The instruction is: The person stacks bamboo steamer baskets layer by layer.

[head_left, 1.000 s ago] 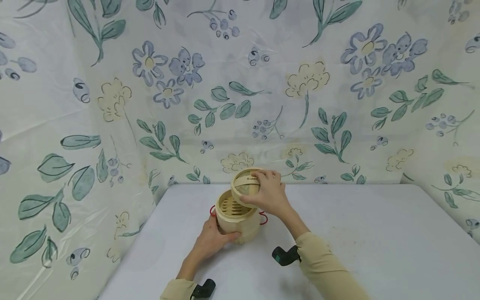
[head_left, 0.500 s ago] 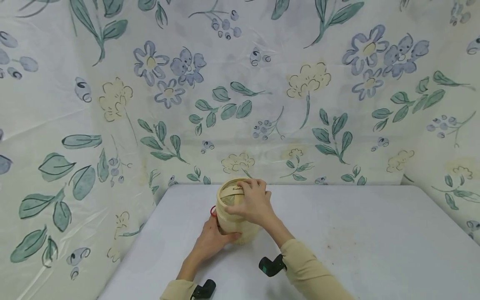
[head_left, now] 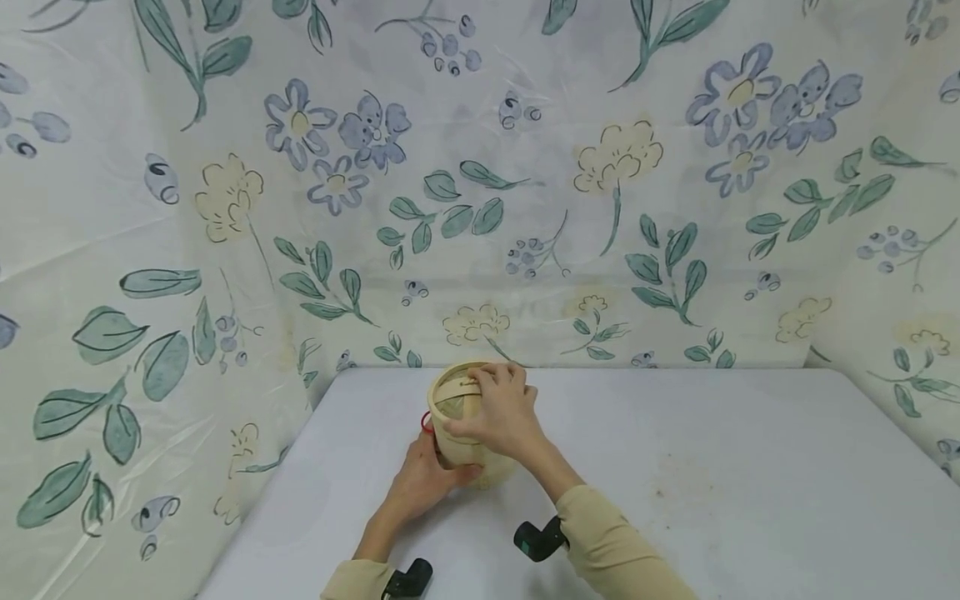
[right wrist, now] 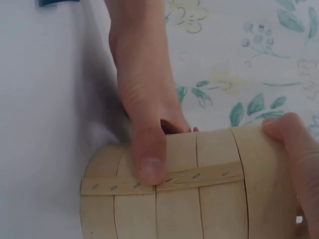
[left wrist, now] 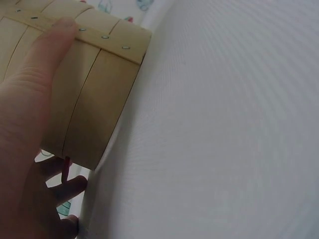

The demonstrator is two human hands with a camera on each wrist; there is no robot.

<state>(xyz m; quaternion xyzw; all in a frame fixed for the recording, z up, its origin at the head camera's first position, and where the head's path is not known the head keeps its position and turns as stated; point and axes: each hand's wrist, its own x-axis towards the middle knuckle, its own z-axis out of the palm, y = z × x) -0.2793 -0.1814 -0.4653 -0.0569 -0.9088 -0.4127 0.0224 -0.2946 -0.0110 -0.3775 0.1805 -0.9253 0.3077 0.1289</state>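
A small bamboo steamer basket (head_left: 457, 452) stands upright on the white table. Its lid (head_left: 452, 407), with a flat strap across the top, sits on the basket. My left hand (head_left: 422, 482) grips the basket's near left side; in the left wrist view the thumb (left wrist: 56, 45) presses on its stapled band. My right hand (head_left: 504, 414) holds the lid from the right, thumb in front and fingers over the top. A red loop (head_left: 427, 421) sticks out at the basket's left. The steamer's right side is hidden behind my right hand and forearm.
The white table (head_left: 750, 467) reaches back to a wall covered in flowered cloth (head_left: 525, 208). Small brownish specks (head_left: 660, 492) mark the surface right of the steamer. Black wrist cameras sit at both sleeves, the right one (head_left: 540, 540) near the table's middle.
My right hand has brought the lid left and down from its tilted place over the basket's right rim onto the top, covering the slatted inside. The left hand has stayed in place.
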